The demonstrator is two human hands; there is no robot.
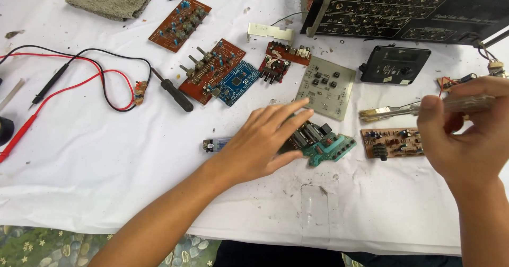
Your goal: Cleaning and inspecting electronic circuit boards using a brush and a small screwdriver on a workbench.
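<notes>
An electronics repair bench — bare circuit boards spread over a stained white cloth, red and black multimeter probes, a screwdriver, and an opened amplifier panel at the rear.

1 head-worn view looks steeply down, close over the white-clothed table.

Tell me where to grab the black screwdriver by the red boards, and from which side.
Take the screwdriver by its thick black handle, the lower-right end, coming from above. It lies flat and diagonal on the cloth; the handle has bare cloth on both sides, while the thin tip points at the red and black leads.
</notes>
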